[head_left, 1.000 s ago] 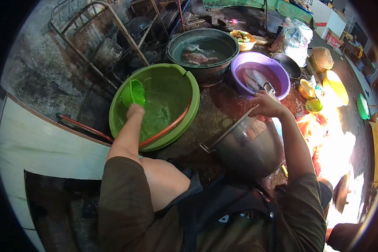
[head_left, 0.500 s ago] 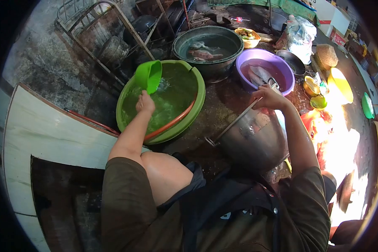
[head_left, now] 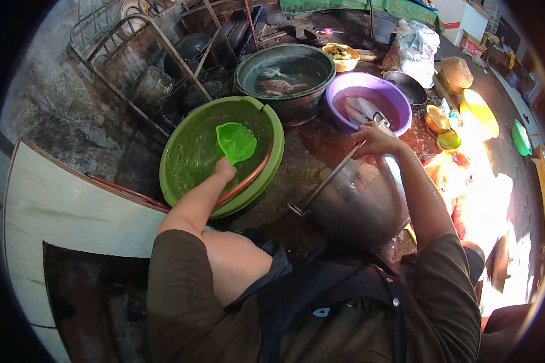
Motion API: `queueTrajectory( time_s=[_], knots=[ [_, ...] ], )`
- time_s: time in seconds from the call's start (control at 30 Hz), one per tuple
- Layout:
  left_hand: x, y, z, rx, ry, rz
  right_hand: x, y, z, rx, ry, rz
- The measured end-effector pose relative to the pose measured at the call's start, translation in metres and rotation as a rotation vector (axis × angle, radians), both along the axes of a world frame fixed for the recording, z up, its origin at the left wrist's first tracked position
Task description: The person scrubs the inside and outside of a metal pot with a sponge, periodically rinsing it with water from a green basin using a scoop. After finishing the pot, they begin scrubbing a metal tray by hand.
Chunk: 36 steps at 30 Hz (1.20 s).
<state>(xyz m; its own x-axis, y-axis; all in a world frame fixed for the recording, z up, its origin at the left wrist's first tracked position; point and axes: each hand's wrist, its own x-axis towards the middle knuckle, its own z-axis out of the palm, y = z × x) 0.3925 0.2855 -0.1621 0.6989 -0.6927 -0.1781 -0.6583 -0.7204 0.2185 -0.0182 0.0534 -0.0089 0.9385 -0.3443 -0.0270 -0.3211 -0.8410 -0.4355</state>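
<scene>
My left hand is closed on the handle of a bright green water dipper. The dipper sits within the large green basin, which holds water, and its open bowl faces up toward me. An orange-red hose curves along the basin's near right inside. At the rim of a big metal pot, my right hand has its fingers wrapped over the edge. The pot is tilted, its mouth turned away from me, so its inside is hidden. A bar handle hangs at its left side.
Beyond the pot stands a purple basin with fish in water. A dark basin holds water and pale pinkish pieces. A frying pan lies to the right. At left are a metal rack and a white panel.
My left hand has lowered the dipper from above the green basin's far left edge, moving it right and turning its bowl upward. My right hand stays on the pot's rim. The view has shifted slightly.
</scene>
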Motion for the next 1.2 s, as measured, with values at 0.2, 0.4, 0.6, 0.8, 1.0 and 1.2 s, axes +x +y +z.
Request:
queueTrajectory(
  time_s=[0.2, 0.4, 0.6, 0.8, 1.0, 1.2],
  knots=[
    [-0.004, -0.001, 0.033, -0.417, 0.607, 0.284, -0.004, -0.002, -0.002, 0.032, -0.036, -0.004],
    [0.008, 0.007, 0.084, -0.55, 0.684, 0.163, -0.01, -0.013, -0.006, 0.402, 0.067, -0.149],
    [0.011, 0.011, 0.144, -0.473, 0.499, -0.02, -0.009, -0.013, -0.022, 0.487, -0.049, -0.106],
    [-0.018, 0.013, 0.197, -0.43, 0.311, -0.096, 0.007, -0.026, -0.061, 0.194, -0.243, 0.03],
    [-0.045, -0.001, 0.239, -0.433, 0.401, -0.171, 0.005, -0.019, -0.047, 0.141, -0.218, 0.042],
    [-0.113, -0.035, 0.298, -0.458, 0.462, -0.377, 0.006, -0.016, -0.047, 0.047, -0.254, 0.018]
  ],
)
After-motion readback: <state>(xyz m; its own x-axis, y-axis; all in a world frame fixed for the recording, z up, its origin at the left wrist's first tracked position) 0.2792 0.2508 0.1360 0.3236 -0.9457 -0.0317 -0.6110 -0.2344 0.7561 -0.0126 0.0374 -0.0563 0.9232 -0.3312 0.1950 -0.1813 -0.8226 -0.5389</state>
